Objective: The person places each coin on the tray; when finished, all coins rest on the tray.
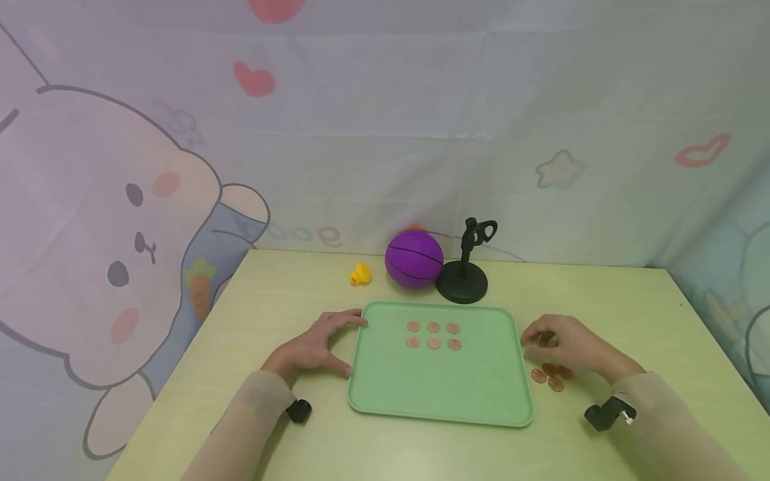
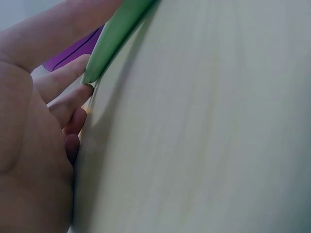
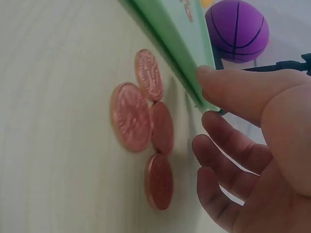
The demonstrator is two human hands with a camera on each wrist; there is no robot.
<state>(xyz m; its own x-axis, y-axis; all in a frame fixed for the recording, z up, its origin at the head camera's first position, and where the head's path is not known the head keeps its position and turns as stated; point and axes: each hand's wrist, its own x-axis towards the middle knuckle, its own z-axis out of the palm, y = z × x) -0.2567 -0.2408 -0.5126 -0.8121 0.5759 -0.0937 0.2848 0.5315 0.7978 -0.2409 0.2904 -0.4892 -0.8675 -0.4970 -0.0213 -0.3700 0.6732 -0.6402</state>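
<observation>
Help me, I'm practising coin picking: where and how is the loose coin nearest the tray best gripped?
Probably from above, pinching the near and far edges, in the head view, of that coin: it lies flat and thin on the table, with the other loose coins crowding the side away from the tray.

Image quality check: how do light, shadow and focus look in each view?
Head: soft, even light, faint arm shadows on the tabletop, fine detail lost on the coins; left wrist: tabletop blurred, darker toward the right edge, soft shadow beside the tray; right wrist: coin relief partly readable, slightly soft, no strong glare.
</observation>
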